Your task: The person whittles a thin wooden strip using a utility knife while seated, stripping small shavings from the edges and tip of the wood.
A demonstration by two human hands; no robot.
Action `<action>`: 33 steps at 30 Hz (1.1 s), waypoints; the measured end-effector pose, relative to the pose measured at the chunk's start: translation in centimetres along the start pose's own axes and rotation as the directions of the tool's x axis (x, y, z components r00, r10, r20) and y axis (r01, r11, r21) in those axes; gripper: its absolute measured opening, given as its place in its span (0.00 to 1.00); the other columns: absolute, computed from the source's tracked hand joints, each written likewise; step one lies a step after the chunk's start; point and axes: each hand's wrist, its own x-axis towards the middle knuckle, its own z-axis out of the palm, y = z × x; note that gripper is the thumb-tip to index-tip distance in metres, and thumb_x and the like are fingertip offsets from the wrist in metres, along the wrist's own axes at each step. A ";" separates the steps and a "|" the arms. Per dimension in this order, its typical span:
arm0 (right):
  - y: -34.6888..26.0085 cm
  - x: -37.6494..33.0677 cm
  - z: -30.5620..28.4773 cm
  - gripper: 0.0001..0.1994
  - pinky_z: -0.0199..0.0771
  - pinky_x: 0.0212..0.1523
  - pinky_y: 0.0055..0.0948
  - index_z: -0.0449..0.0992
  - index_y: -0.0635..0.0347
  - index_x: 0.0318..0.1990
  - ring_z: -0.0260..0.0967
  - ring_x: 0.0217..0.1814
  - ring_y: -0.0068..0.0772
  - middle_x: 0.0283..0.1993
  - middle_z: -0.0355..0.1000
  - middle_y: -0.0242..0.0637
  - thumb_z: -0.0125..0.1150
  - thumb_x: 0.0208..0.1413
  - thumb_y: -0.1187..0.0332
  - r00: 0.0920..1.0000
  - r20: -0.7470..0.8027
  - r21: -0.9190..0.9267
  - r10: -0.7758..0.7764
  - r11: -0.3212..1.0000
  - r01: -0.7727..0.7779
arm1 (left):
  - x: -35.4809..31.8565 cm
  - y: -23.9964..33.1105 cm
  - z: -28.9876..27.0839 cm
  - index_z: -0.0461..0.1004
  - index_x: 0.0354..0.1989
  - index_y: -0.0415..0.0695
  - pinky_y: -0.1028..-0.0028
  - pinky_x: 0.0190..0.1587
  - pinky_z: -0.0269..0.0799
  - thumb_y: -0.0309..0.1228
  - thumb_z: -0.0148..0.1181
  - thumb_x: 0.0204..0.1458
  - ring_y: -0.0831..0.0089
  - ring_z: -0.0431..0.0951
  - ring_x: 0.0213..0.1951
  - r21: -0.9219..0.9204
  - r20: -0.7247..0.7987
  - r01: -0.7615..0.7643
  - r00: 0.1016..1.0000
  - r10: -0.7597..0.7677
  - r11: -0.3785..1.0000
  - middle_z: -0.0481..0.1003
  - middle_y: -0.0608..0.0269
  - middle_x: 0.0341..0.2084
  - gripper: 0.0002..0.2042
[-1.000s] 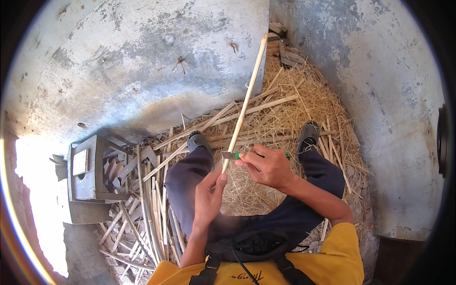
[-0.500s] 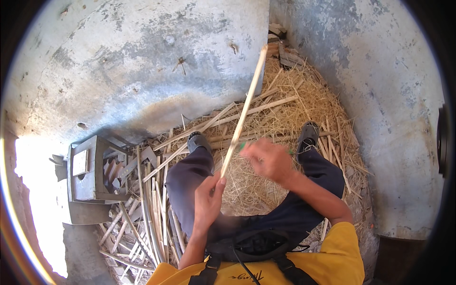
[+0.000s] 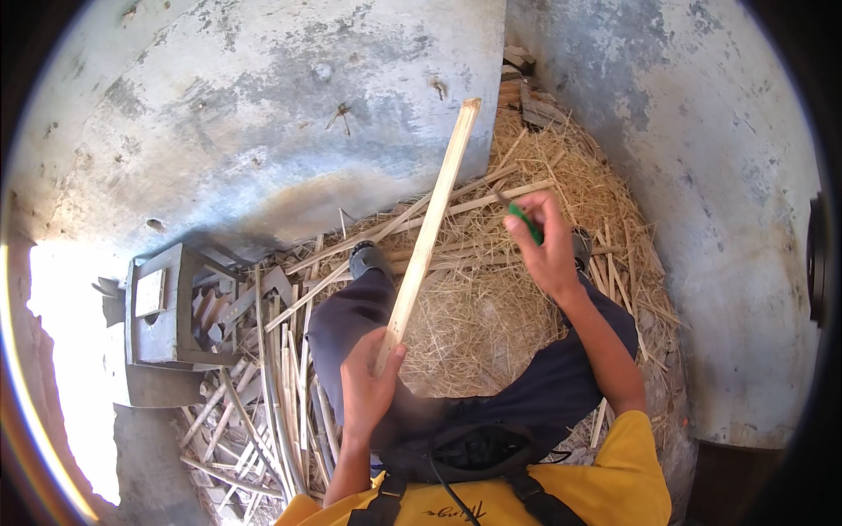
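Observation:
My left hand [image 3: 366, 386] is closed round the lower end of a long pale bamboo strip [image 3: 427, 232]. The strip slants up and away, its flat, light face showing and its far end free in the air. To the right, apart from the strip, my right hand [image 3: 551, 252] grips a small knife [image 3: 526, 224] by its green handle. A short dark blade points up and left from it. Part of the handle is hidden by my fingers.
Loose shavings [image 3: 474, 342] cover the floor between my legs and heap up toward the far corner. Several split strips [image 3: 289, 394] lie at my left. A grey wooden box frame [image 3: 180, 307] stands beyond them. Worn walls [image 3: 289, 96] close in ahead and at the right.
My right hand has moved up, right and away from the strip, and the knife now shows clearly. The strip has turned so its broad face shows, and my left hand has shifted slightly nearer.

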 end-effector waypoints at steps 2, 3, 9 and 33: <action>-0.8 -1.4 1.7 0.17 0.72 0.29 0.29 0.73 0.56 0.51 0.76 0.28 0.24 0.34 0.82 0.34 0.71 0.69 0.55 0.995 0.040 0.063 -0.087 0.994 0.084 | 0.9 0.0 0.5 0.78 0.60 0.33 0.77 0.42 0.77 0.30 0.70 0.66 0.82 0.81 0.40 -0.015 -0.019 -0.039 0.999 0.038 0.999 0.85 0.61 0.41 0.18; -1.2 -2.1 2.7 0.17 0.75 0.30 0.29 0.73 0.57 0.50 0.78 0.29 0.26 0.36 0.84 0.35 0.71 0.68 0.55 0.990 0.060 0.097 -0.131 0.987 0.125 | 1.3 0.2 0.8 0.78 0.60 0.33 0.77 0.42 0.77 0.30 0.70 0.66 0.82 0.81 0.39 -0.022 -0.030 -0.056 0.998 0.056 0.998 0.85 0.60 0.41 0.18; -3.9 -5.5 5.0 0.17 0.77 0.27 0.32 0.79 0.59 0.45 0.80 0.27 0.30 0.40 0.86 0.38 0.77 0.62 0.56 0.955 0.259 0.098 -0.143 0.988 0.121 | 2.3 3.1 1.9 0.78 0.59 0.30 0.71 0.48 0.81 0.28 0.73 0.62 0.72 0.86 0.44 -0.087 -0.028 0.034 0.999 -0.037 0.996 0.87 0.49 0.44 0.20; -4.7 -6.0 5.6 0.13 0.70 0.22 0.33 0.87 0.60 0.44 0.75 0.24 0.34 0.30 0.79 0.38 0.83 0.53 0.69 0.910 0.161 0.033 -0.383 0.923 0.383 | 2.8 3.3 2.3 0.81 0.52 0.32 0.70 0.42 0.81 0.29 0.80 0.54 0.71 0.88 0.38 -0.049 -0.105 0.010 0.994 -0.015 0.999 0.87 0.50 0.41 0.21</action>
